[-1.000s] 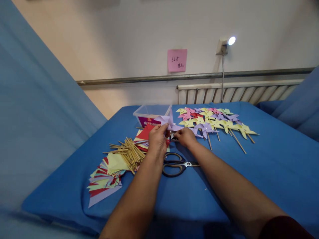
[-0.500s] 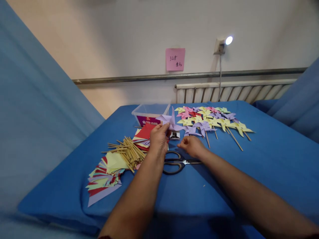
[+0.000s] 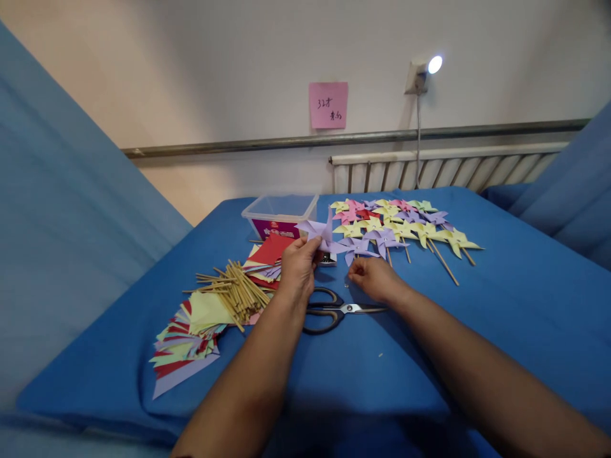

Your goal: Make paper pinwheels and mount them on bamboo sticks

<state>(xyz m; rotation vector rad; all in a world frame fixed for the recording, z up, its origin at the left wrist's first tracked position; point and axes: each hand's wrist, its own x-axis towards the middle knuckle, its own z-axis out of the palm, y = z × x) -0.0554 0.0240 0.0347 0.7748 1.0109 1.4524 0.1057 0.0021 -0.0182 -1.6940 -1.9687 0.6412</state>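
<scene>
My left hand (image 3: 299,262) is closed on a purple paper pinwheel (image 3: 321,233), pinching its folded middle between thumb and fingers. My right hand (image 3: 373,278) hovers to the right with its fingers pinched together; anything between them is too small to make out. Just below those fingertips is a tiny shiny piece (image 3: 346,285). Dark-handled scissors (image 3: 341,309) lie on the cloth between my forearms, blades pointing right. Behind my left fingers a small box (image 3: 328,259) with dark contents is partly hidden.
Finished pinwheels on sticks (image 3: 392,230) lie in rows at the back right. On the left are a pile of thin wooden sticks (image 3: 238,289), fanned paper pieces (image 3: 191,337) and a red-topped paper stack (image 3: 268,249). A clear plastic tub (image 3: 281,213) stands behind them on the blue cloth (image 3: 429,356).
The view has shifted slightly. My right hand stays pinched near the scissors, and a tiny shiny piece now shows under its fingertips. My left hand still holds the purple pinwheel.
</scene>
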